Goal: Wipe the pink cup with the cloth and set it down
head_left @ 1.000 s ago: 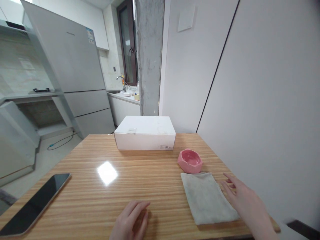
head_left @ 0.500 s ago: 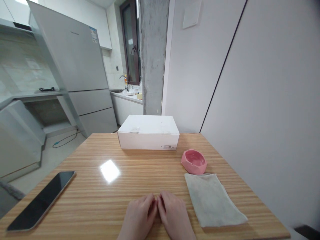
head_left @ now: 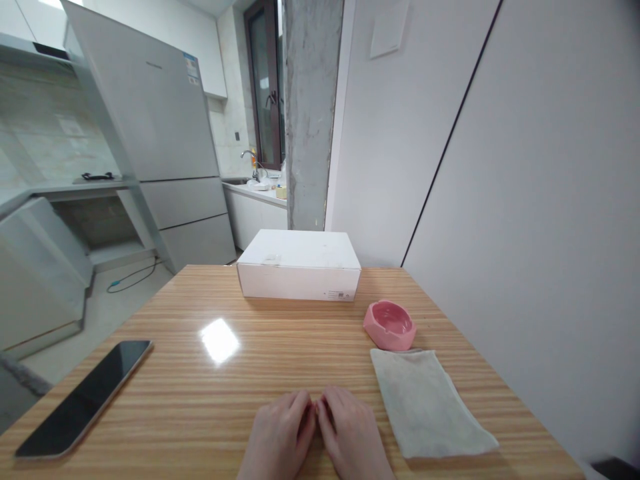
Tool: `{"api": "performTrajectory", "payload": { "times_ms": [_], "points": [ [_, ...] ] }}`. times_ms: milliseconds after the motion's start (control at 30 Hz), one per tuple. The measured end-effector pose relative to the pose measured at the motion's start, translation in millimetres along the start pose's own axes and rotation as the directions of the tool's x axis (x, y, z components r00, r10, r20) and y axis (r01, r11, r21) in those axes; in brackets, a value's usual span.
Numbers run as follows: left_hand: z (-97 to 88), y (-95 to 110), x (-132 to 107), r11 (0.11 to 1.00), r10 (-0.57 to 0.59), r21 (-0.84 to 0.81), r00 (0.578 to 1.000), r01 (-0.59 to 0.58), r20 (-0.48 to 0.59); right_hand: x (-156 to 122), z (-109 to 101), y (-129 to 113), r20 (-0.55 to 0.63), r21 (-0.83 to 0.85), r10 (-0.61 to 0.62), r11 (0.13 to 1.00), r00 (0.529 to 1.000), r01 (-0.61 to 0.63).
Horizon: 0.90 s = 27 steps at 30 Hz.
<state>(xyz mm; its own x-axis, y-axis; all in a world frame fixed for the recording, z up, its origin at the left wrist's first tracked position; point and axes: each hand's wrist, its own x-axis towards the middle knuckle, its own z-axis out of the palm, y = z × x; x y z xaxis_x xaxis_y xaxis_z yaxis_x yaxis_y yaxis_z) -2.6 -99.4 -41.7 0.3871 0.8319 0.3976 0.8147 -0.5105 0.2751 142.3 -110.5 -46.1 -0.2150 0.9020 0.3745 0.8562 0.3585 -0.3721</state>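
My left hand [head_left: 280, 437] and my right hand [head_left: 350, 437] lie side by side on the wooden table [head_left: 200, 393], near its front edge, fingertips touching each other. Both lie palm down with fingers stretched forward and slightly curled, and hold nothing. A folded grey cloth [head_left: 430, 403] lies flat just right of my right hand, apart from it. Beyond the cloth sits a pink ashtray-like dish [head_left: 389, 325]. A closed white cardboard box [head_left: 299, 265] stands at the table's far edge.
A dark phone or tablet [head_left: 85, 399] lies screen up at the table's left front corner. A white wall runs along the table's right side. Beyond the table are a grey fridge [head_left: 150, 133], a concrete pillar [head_left: 310, 113] and a kitchen counter with a sink.
One second ago my right hand was out by the cloth's right edge. It has moved left to meet my left hand. Since half a second ago both hands are nearly still.
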Motion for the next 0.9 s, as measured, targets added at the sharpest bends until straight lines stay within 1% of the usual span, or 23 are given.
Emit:
{"api": "performTrajectory", "payload": {
  "times_ms": [300,467,733,900],
  "points": [
    [3.2,-1.9,-2.6,1.000,-0.013,-0.025,1.000,0.014,0.018,-1.3,3.0,2.7,-0.062,0.015,-0.028,0.999,0.998,0.029],
    [3.3,-1.8,-3.2,0.999,-0.016,-0.029,0.999,0.017,0.029,-2.1,1.9,2.0,-0.070,0.019,-0.033,0.999,0.997,0.034],
    [3.2,-2.2,-2.6,1.000,-0.009,-0.030,1.000,0.009,0.005,-1.6,1.8,2.1,-0.053,0.005,-0.031,0.999,0.998,0.031],
    [3.2,-2.3,-2.3,0.999,-0.008,-0.031,1.000,0.008,0.011,-1.4,2.6,2.3,-0.050,0.011,-0.026,1.000,0.998,0.027]
  ]
}}
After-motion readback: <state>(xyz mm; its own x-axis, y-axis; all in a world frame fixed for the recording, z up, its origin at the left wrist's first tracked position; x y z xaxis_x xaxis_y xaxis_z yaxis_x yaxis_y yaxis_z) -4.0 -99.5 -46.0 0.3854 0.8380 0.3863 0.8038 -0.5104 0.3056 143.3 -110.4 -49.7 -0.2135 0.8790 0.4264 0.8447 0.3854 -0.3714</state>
